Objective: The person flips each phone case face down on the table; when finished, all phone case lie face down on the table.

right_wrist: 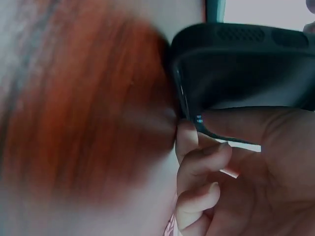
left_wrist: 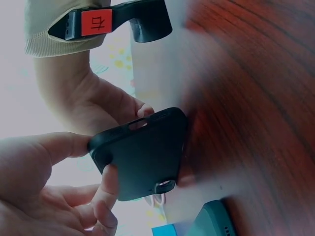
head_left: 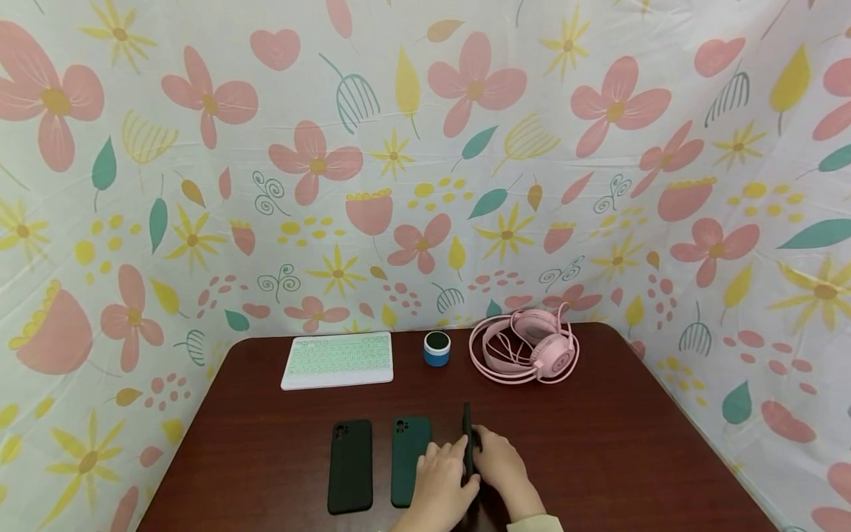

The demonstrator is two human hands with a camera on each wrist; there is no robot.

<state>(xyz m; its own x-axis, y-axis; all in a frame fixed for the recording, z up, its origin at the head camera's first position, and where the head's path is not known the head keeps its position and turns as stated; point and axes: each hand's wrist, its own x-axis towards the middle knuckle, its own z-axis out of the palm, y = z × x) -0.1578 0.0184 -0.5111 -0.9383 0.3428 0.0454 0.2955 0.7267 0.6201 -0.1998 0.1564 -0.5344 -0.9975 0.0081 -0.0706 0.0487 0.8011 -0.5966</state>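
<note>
Between both hands a black phone case (head_left: 467, 420) stands on its long edge on the table, seen edge-on in the head view. My left hand (head_left: 437, 479) grips it from the left, with the thumb at its bottom end and a fingertip against the back (left_wrist: 142, 157) near the camera cutout side. From the other side my right hand (head_left: 503, 463) holds the case, its fingers at the lower edge and against the hollow inner face (right_wrist: 246, 78). Left of the hands lie a dark green phone case (head_left: 409, 458) and another black phone case (head_left: 350, 467), both back up.
A white keyboard (head_left: 339, 360) with green keys lies at the back left of the dark red table (head_left: 638, 443). Beside it stands a small blue and white jar (head_left: 436, 349). Pink headphones (head_left: 532, 347) with a coiled cable rest at the back right. Floral cloth hangs behind.
</note>
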